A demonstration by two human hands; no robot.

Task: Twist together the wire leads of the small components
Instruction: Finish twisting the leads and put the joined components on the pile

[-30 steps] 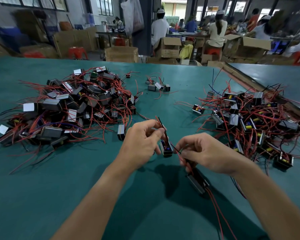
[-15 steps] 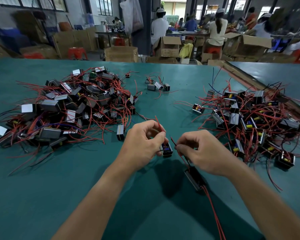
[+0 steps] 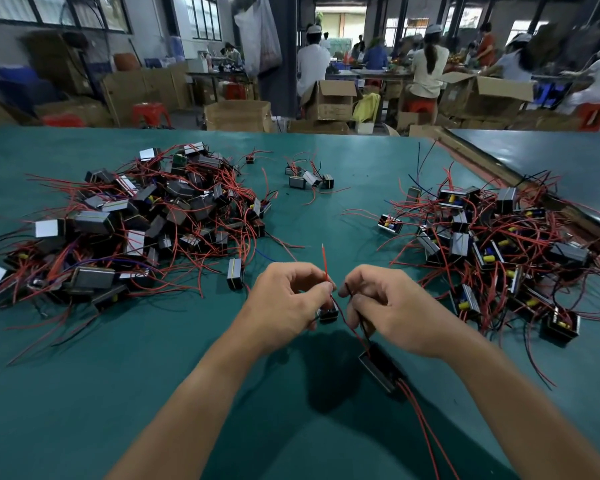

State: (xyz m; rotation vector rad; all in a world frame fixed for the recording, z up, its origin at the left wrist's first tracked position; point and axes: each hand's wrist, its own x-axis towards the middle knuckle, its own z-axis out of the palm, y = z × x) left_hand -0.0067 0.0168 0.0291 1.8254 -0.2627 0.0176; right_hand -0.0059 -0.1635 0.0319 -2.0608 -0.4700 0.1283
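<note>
Red lead (image 3: 324, 263) stands up out of the left hand's (image 3: 288, 299) pinch, fingers curled, with a small component (image 3: 328, 313) just under the fingertips. The right hand (image 3: 388, 313), also curled, pinches a dark lead (image 3: 362, 322) close beside it. A larger black component (image 3: 381, 370) sits on its near side, over the green table (image 3: 84, 393) and between the left pile (image 3: 146, 220) and right pile (image 3: 492, 244).

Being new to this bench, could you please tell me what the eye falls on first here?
Two tangled heaps of small components with red leads crowd the green table: a left pile and a right pile. Between them, up front, the left hand pinches an upright red lead and the right hand a dark lead, above a black component.
</note>
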